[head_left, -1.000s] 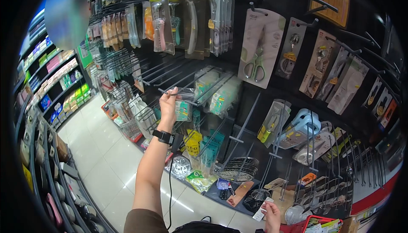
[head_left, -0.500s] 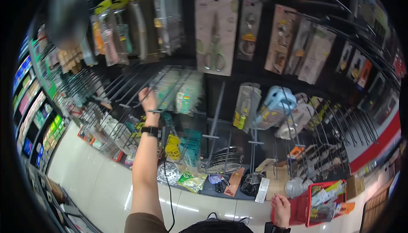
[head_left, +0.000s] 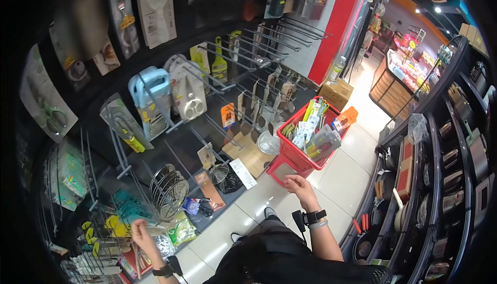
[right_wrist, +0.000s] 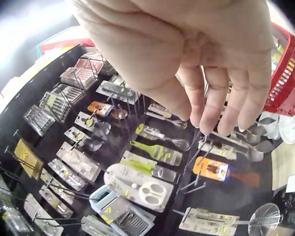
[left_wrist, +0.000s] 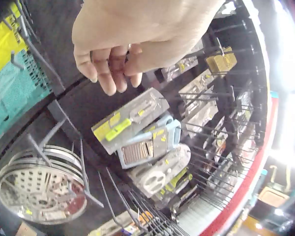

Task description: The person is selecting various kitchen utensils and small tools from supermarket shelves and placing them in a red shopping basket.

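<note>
My left hand point(head_left: 144, 240) hangs low at the left of the head view, fingers loosely bent and holding nothing. Around it are teal packs point(head_left: 133, 206), yellow packs point(head_left: 118, 226) and round metal strainers point(head_left: 170, 191) on hooks. In the left wrist view, the left hand point(left_wrist: 142, 44) shows its fingers bent downward over the display, with a packaged green-handled tool point(left_wrist: 130, 120) below them. My right hand point(head_left: 304, 190) is also without anything in it, in front of the red shopping basket point(head_left: 297, 166). Relaxed fingers of the right hand point(right_wrist: 211, 73) show in the right wrist view.
Packaged goods point(head_left: 317, 134) fill the basket. Long metal hooks point(head_left: 121, 154) jut from the black display wall, carrying a blue grater point(head_left: 152, 97) and scissors point(head_left: 192, 109). Shelves of pans point(head_left: 396, 214) line the right side. Pale floor tiles point(head_left: 341, 180) lie between.
The head view has swung right, bringing the basket towards the middle. My left hand has come away from the hook by the teal-printed packs and lowered. The right hand stays without a hold.
</note>
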`<state>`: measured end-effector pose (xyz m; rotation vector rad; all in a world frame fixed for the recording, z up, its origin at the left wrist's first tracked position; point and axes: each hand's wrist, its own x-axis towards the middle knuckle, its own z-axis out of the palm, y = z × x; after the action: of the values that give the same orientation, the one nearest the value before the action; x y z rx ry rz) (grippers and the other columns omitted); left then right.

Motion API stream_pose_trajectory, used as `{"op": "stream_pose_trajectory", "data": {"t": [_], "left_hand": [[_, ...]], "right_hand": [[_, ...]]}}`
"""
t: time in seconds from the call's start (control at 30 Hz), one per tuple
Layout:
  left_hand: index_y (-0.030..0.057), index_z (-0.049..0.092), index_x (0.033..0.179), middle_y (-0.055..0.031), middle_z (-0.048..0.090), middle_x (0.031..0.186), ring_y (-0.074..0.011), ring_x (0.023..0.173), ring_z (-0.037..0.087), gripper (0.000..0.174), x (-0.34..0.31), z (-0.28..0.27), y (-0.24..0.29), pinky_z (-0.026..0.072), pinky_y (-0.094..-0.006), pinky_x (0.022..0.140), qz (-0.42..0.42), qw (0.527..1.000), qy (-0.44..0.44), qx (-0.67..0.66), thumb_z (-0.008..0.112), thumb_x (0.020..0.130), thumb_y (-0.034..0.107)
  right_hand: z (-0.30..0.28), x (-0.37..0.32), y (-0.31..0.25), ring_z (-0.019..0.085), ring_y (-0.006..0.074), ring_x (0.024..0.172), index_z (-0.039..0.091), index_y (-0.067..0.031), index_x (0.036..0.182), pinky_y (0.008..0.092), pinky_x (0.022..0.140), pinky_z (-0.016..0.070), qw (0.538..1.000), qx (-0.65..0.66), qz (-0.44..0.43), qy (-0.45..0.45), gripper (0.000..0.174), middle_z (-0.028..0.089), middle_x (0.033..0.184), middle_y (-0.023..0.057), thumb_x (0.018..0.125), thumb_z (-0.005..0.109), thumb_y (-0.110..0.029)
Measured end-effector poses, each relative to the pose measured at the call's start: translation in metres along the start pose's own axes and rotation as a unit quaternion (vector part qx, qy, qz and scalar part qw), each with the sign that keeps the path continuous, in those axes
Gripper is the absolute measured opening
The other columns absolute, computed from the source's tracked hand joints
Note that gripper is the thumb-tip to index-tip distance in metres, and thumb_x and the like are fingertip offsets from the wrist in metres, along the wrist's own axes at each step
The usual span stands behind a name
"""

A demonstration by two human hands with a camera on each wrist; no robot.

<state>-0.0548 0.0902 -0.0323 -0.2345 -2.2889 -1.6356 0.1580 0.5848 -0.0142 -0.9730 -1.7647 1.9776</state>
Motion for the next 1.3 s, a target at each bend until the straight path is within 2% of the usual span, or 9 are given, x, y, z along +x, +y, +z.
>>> {"op": "stream_pose_trajectory", "data": {"t": [0.13,0.17,0.3,0.5,0.6,0.73,0.9,1.13,1.3], "left_hand": [[-0.0004,0.060,0.098,-0.0027,0.058,0.076,-0.0092,0.069,0.054,0.015,-0.042,0.068,0.058,0.0439,-0.0235,0.064,-0.087,0.989,-0.120,-0.007,0.049,0.092,0.009],[-0.0025,0.061,0.097,-0.0085,0.063,0.080,-0.0146,0.071,0.059,0.016,-0.047,0.076,0.059,0.0460,-0.0279,0.065,-0.085,0.984,-0.157,0.025,0.054,0.089,0.009],[-0.0047,0.063,0.090,-0.0165,0.064,0.080,-0.0253,0.070,0.062,0.013,-0.063,0.126,0.105,0.0474,-0.0328,0.066,-0.011,0.964,-0.240,0.116,0.058,0.084,0.006],[-0.0040,0.063,0.089,-0.0163,0.065,0.081,-0.0269,0.071,0.063,0.012,-0.078,0.194,0.131,0.0474,-0.0338,0.064,0.037,0.949,-0.272,0.156,0.060,0.081,0.005],[-0.0034,0.063,0.089,-0.0162,0.064,0.081,-0.0269,0.071,0.062,0.012,-0.084,0.238,0.152,0.0472,-0.0335,0.063,0.048,0.943,-0.287,0.163,0.060,0.081,0.005],[-0.0027,0.063,0.090,-0.0160,0.064,0.083,-0.0270,0.070,0.062,0.012,-0.103,0.288,0.181,0.0470,-0.0326,0.062,0.030,0.936,-0.311,0.162,0.061,0.080,0.005],[-0.0014,0.064,0.094,-0.0156,0.064,0.082,-0.0267,0.072,0.063,0.015,-0.127,0.315,0.197,0.0485,-0.0335,0.065,0.031,0.930,-0.326,0.166,0.063,0.080,0.005],[-0.0007,0.065,0.092,-0.0142,0.066,0.085,-0.0251,0.072,0.063,0.015,-0.141,0.339,0.214,0.0490,-0.0316,0.064,0.000,0.927,-0.335,0.167,0.064,0.080,0.008],[0.0003,0.065,0.095,-0.0143,0.065,0.086,-0.0282,0.077,0.063,0.017,-0.121,0.361,0.225,0.0493,-0.0340,0.069,0.023,0.922,-0.353,0.156,0.065,0.080,0.009]], "right_hand": [[-0.049,0.017,0.014,0.059,0.0104,0.083,0.059,-0.0040,0.112,0.0242,0.068,0.0483,0.996,-0.036,0.000,0.079,0.026,0.063,0.090,0.0023,0.090,0.057,-0.017],[-0.064,0.027,0.021,0.059,0.0106,0.078,0.058,-0.0040,0.113,0.0232,0.063,0.0476,0.994,-0.033,-0.008,0.104,0.027,0.061,0.087,0.0020,0.089,0.059,-0.016],[-0.140,0.072,0.038,0.059,0.0142,0.078,0.053,-0.0060,0.118,0.0278,0.067,0.0485,0.963,-0.101,-0.043,0.247,0.037,0.060,0.095,0.0068,0.085,0.064,-0.018],[-0.233,0.145,0.058,0.057,0.0256,0.092,0.053,-0.0049,0.115,0.0360,0.078,0.0484,0.881,-0.206,-0.097,0.414,0.043,0.055,0.103,0.0159,0.077,0.069,-0.015],[-0.271,0.193,0.080,0.057,0.0286,0.091,0.054,-0.0041,0.113,0.0370,0.078,0.0482,0.853,-0.253,-0.181,0.419,0.043,0.055,0.103,0.0171,0.075,0.071,-0.014],[-0.293,0.220,0.082,0.058,0.0297,0.090,0.060,-0.0031,0.104,0.0372,0.078,0.0477,0.892,-0.258,-0.122,0.350,0.038,0.059,0.100,0.0165,0.072,0.074,-0.018],[-0.289,0.222,0.073,0.059,0.0237,0.058,0.063,0.0031,0.076,0.0344,0.059,0.0471,0.897,-0.219,-0.148,0.354,0.018,0.061,0.066,0.0120,0.076,0.070,-0.013],[-0.274,0.210,0.011,0.050,0.0140,0.056,0.057,0.0030,0.079,0.0289,0.055,0.0420,0.928,-0.201,-0.164,0.269,0.011,0.057,0.063,0.0098,0.082,0.063,-0.006],[-0.264,0.187,-0.075,0.043,0.0044,0.057,0.054,-0.0021,0.083,0.0215,0.052,0.0373,0.948,-0.168,-0.194,0.186,0.009,0.048,0.065,-0.0033,0.089,0.057,-0.009]]}}
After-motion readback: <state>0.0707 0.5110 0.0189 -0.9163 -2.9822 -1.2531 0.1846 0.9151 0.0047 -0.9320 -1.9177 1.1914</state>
